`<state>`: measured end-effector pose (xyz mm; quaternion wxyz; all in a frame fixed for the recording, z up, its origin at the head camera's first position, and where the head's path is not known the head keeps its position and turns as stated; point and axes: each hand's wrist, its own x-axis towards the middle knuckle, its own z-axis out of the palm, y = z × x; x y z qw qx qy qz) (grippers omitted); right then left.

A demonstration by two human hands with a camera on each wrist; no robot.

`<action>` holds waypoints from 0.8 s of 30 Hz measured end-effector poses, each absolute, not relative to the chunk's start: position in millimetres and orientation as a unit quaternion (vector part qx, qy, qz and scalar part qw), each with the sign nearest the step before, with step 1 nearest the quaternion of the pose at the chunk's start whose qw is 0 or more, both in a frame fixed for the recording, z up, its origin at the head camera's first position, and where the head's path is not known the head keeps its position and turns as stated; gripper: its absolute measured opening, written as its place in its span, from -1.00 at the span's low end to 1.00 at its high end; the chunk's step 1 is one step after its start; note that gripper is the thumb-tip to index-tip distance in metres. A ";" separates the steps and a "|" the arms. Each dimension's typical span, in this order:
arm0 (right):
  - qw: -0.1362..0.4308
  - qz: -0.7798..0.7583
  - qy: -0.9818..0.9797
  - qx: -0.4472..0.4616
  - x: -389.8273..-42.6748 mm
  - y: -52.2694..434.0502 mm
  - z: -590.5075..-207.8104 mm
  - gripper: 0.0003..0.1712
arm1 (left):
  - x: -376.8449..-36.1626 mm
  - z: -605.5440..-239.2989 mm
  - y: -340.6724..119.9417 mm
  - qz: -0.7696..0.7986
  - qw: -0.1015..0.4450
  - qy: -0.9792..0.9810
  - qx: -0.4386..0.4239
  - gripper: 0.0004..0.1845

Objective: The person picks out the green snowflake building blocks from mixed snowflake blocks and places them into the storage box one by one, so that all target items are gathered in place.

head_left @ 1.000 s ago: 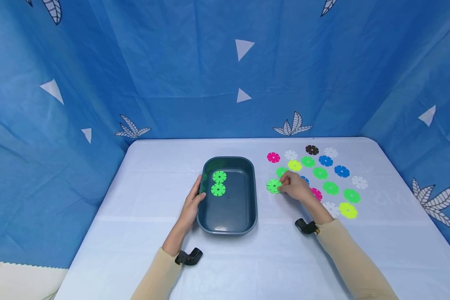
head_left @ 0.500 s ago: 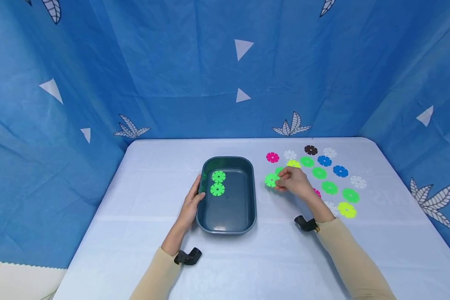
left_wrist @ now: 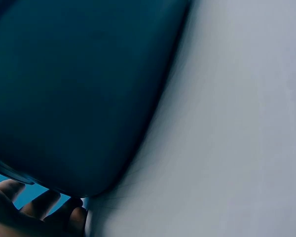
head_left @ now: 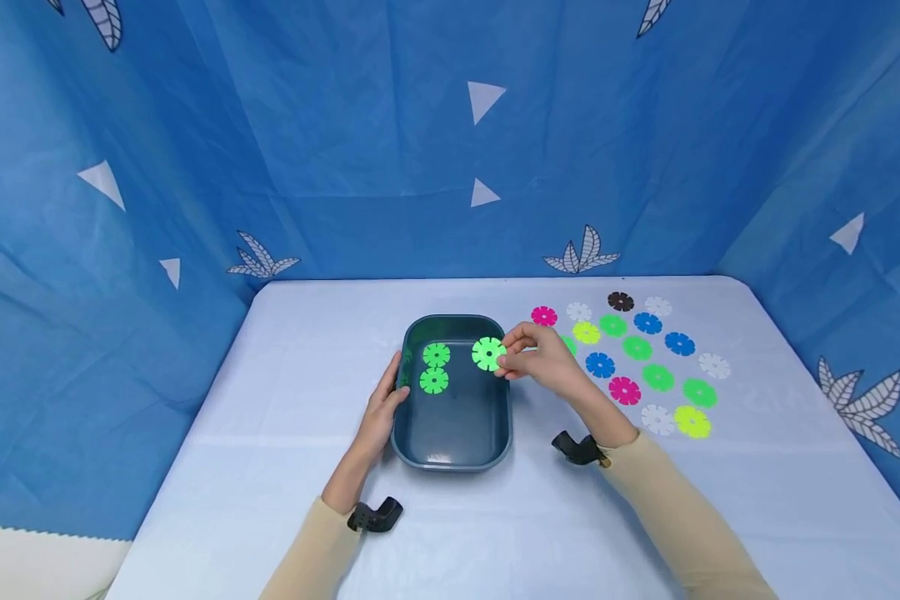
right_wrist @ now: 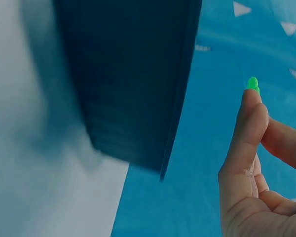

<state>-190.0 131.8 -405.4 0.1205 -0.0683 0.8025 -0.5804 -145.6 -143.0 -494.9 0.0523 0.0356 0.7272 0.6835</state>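
Observation:
In the head view, my right hand (head_left: 536, 360) pinches a green notched disc (head_left: 482, 360) by its right edge, above the right rim of a dark blue plastic tub (head_left: 457, 425). Only the disc's thin edge (right_wrist: 253, 83) shows past thumb and forefinger in the right wrist view. On the tub's left side, my left hand (head_left: 377, 412) grips the wall, thumb over the rim and fingers along the outside. Its fingertips (left_wrist: 45, 201) lie by the tub wall (left_wrist: 79, 89) in the left wrist view. Two green discs (head_left: 430, 350) lie inside the tub, toward its left.
Right of the tub, several notched discs lie spread on the white tablecloth (head_left: 270, 367): green (head_left: 657, 383), blue (head_left: 606, 365), pink (head_left: 630, 392), yellow (head_left: 697, 427), white and a dark brown one (head_left: 615, 302). A blue patterned curtain (head_left: 345, 150) hangs behind and at both sides.
My right hand has lifted the green disc off the table and carried it left to the tub's rim, uncovering a blue and a pink disc. My left hand has stayed at the tub.

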 end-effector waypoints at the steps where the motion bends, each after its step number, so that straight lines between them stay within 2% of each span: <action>1: 0.126 -0.579 0.801 -0.079 -189.5 126.7 -405.4 -0.72 | -145.9 -494.7 -142.9 0.684 0.052 0.727 0.036 -0.36; 12: 0.206 -0.553 0.795 -0.141 -191.0 76.9 -423.0 -0.80 | -145.8 -494.3 -142.5 0.681 0.054 0.730 0.027 -0.36; 24: 0.250 -0.513 0.806 -0.153 -193.8 57.2 -443.5 -0.81 | -146.2 -493.4 -142.6 0.690 0.054 0.721 0.040 -0.35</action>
